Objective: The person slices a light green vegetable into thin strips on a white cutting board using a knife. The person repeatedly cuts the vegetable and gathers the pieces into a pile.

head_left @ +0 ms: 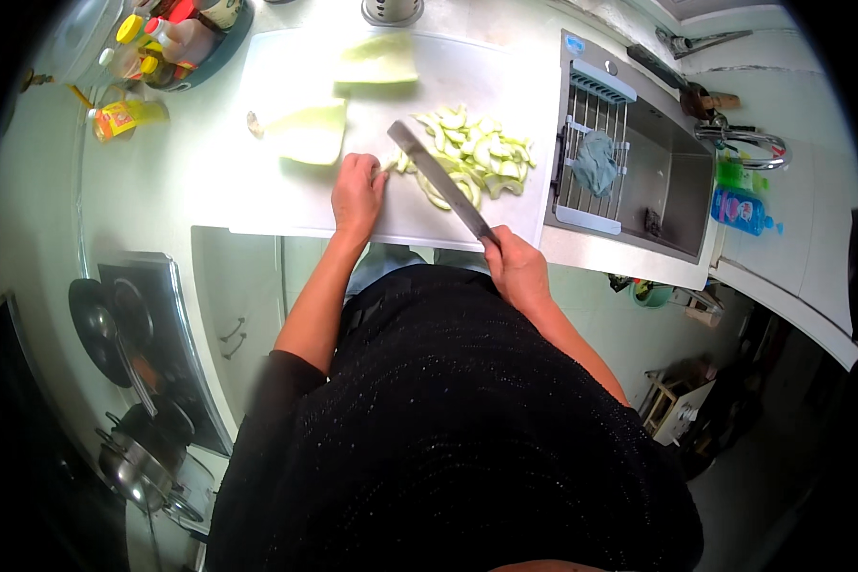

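White desk [186,181] runs around a pale cutting board [286,205]. Right of the board, a grey sink [677,172] is set into the desk; a rack [591,222] spans its left part, holding a crumpled blue-grey cloth [596,164]. Off the board's far left corner, a dark blue tray [244,40] is crowded with capped bottles [186,40].

On the board, left of its middle, lie two pale green gourd chunks [312,133], one farther back than the other; heaped slices [486,153] cover its right half. At the board's near edge, the right hand [517,265] has its grip closed round a knife [439,178], whose long axis slants across the board, tip pointing far and left. Left of the blade, the left hand [357,195] rests over the board, nearer to the chunks. Just right of its bunched fingertips, beside the blade, lies a small strip [399,165] (whether that narrow grip pinches it, I cannot tell).
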A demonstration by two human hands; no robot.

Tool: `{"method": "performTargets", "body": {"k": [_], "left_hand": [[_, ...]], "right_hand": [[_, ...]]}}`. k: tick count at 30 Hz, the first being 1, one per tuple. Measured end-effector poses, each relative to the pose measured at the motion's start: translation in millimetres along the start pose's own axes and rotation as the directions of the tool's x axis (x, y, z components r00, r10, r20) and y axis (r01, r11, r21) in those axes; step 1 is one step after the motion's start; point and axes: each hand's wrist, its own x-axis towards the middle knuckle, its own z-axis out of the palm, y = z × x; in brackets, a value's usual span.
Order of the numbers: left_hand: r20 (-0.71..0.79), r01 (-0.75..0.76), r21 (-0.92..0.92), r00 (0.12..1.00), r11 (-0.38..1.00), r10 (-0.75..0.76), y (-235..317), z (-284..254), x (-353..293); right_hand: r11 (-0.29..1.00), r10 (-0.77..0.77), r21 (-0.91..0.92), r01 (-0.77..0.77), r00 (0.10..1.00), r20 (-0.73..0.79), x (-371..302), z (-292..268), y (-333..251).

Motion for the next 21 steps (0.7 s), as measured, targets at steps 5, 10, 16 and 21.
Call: {"method": "performTargets", "body": {"k": [5, 10, 16, 21], "left_hand": [[-0.128, -0.317, 0.111, 0.935, 0.942, 0.33, 21, -1, 23], [0.11, -0.271, -0.042, 0.955, 0.962, 0.274, 36, 22, 29], [0.178, -0.319, 0.072, 0.936, 0.945, 0.302, 53, 36, 41], [0.266, -0.362, 0.107, 0.908, 0.926, 0.324, 58, 41, 43]], "right_hand": [[0.995, 0.09, 0.043, -0.084, 0.984, -0.153, 1, -28, -7], [0.996, 0.088, 0.007, -0.088, 0.974, -0.209, -4, -37, 9], [0.993, 0.121, 0.019, -0.119, 0.971, -0.208, -18, -37, 17], [0.989, 0.145, 0.036, -0.141, 0.971, -0.188, -23, -36, 21]]}}
